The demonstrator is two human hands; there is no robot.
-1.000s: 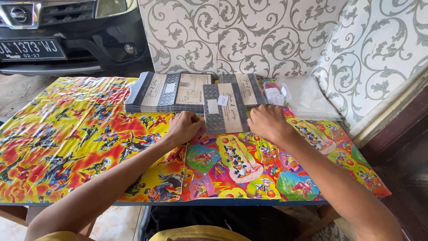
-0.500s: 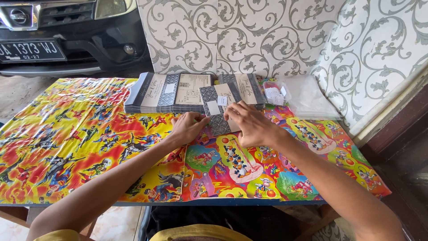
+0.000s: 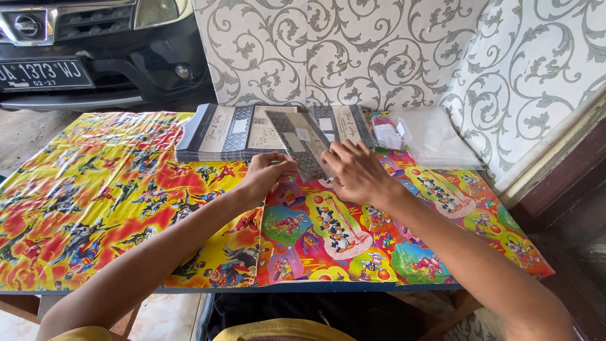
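Card [image 3: 302, 146]: flat grey patterned piece with a pale label, held tilted above the bench [image 3: 95, 208] between both hands, its far end over the front edge of the stack [image 3: 265, 129].

Nearest: two bare forearms reaching in from the lower edge. Bench covered with glossy cartoon-print wrap [image 3: 353, 233], yellow and red to the left, multicoloured to the right.

Left hand [image 3: 268, 177]: fingers closed in a pinch on the card's lower left edge. Right hand [image 3: 356, 173]: fingers curled against the card's right side, thumb side hidden; it touches the card, but whether it grips or only steadies cannot be told.

Handling, as judged: light, thin, fairly stiff like card stock, likely sleeved in clear film and so somewhat slippery. It would bend or crease if squeezed mid-face; best held at the edges or opposite corners, thumb on top and fingers beneath.

Behind: the stack, a fanned row of like cards, grey borders with cream panels, lying flat across the bench's far edge. Just right of it, a small clear bag [image 3: 386, 131] with pink and white contents, then a heap of clear plastic sleeves [image 3: 442, 136].

Farthest: wall [image 3: 379, 50] papered in grey scroll pattern; to the left, the front of a dark car [image 3: 95, 50].
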